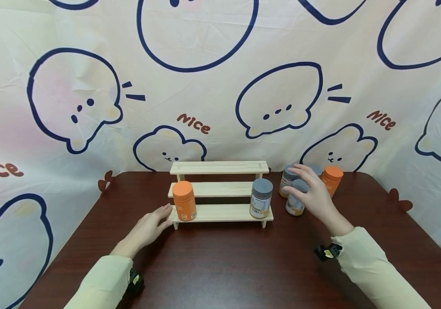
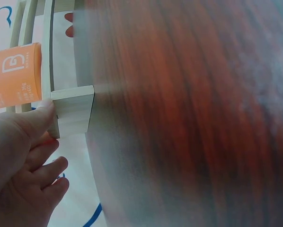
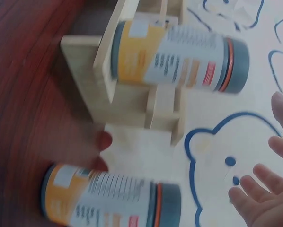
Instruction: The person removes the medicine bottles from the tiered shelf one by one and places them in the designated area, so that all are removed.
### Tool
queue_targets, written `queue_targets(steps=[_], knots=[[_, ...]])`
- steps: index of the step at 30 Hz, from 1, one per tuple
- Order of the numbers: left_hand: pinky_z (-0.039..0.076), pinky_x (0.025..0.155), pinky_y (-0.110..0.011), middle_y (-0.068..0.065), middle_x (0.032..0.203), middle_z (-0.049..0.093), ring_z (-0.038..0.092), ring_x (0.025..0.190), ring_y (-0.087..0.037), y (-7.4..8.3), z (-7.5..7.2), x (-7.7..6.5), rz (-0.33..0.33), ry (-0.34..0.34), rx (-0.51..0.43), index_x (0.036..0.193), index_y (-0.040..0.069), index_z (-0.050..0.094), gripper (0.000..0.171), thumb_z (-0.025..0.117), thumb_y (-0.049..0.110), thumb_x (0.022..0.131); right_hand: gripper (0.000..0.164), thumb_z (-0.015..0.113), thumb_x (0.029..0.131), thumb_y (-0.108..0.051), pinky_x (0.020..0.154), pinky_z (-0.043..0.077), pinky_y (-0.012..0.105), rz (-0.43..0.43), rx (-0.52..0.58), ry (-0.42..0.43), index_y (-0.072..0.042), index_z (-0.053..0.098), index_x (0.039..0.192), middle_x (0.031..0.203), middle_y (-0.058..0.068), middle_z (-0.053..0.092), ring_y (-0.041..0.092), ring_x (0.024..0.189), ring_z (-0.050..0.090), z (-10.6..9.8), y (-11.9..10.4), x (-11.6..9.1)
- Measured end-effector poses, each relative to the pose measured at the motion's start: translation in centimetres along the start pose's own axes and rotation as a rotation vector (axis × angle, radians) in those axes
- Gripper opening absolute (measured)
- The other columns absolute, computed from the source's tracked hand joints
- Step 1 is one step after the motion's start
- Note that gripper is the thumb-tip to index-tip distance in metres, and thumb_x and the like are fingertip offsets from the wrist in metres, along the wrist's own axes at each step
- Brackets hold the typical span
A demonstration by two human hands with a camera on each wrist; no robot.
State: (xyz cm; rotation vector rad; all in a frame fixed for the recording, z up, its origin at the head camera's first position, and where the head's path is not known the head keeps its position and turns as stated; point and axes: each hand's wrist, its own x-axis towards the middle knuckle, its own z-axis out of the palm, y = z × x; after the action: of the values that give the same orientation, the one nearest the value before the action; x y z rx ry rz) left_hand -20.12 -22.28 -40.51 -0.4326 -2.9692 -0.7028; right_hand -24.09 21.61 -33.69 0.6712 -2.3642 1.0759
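Note:
A three-step wooden rack [image 1: 220, 212] stands on the table. On its lowest step are an orange bottle [image 1: 184, 201] at the left and a grey-lidded bottle [image 1: 261, 199] at the right, both upright. My left hand [image 1: 148, 225] holds the left end of the lowest step, thumb [image 2: 44, 116] against the front edge and forefinger by the end. To the right of the rack, my right hand [image 1: 313, 193] hovers with fingers spread, nothing between them. Just below it stands another grey-lidded bottle [image 1: 295, 205], also seen in the right wrist view, apart from the hand.
Behind my right hand stand another grey-lidded bottle [image 1: 285, 182], an orange bottle [image 1: 332, 178] and a partly hidden grey lid [image 1: 315, 168]. The dark wooden table [image 1: 220, 266] runs back to a printed cloth backdrop [image 1: 220, 98].

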Motion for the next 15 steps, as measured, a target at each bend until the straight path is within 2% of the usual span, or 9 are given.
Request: queue_targets(steps=[6,15], knots=[[0.033,0.098,-0.053,-0.021,0.139,0.038,0.035,0.126,-0.038,0.1,-0.1,0.0,-0.005,-0.001,0.0,0.135,-0.004,0.042,0.05,0.058,0.016,0.092,0.049,0.074,0.079,-0.016,0.091,0.038,0.054,-0.042,0.023,-0.031,-0.007,0.057,0.124,0.135,0.014,0.043,0.032,0.12,0.041,0.9,-1.2,0.0],[0.033,0.097,-0.053,-0.022,0.138,0.038,0.036,0.126,-0.038,0.2,0.0,-0.1,-0.001,-0.003,0.004,0.134,-0.005,0.042,0.05,0.058,0.015,0.091,0.049,0.076,0.077,-0.014,0.091,0.038,0.053,-0.083,0.037,-0.061,-0.007,0.058,0.123,0.134,0.013,0.044,0.031,0.121,0.04,2.4,-1.7,0.0]])
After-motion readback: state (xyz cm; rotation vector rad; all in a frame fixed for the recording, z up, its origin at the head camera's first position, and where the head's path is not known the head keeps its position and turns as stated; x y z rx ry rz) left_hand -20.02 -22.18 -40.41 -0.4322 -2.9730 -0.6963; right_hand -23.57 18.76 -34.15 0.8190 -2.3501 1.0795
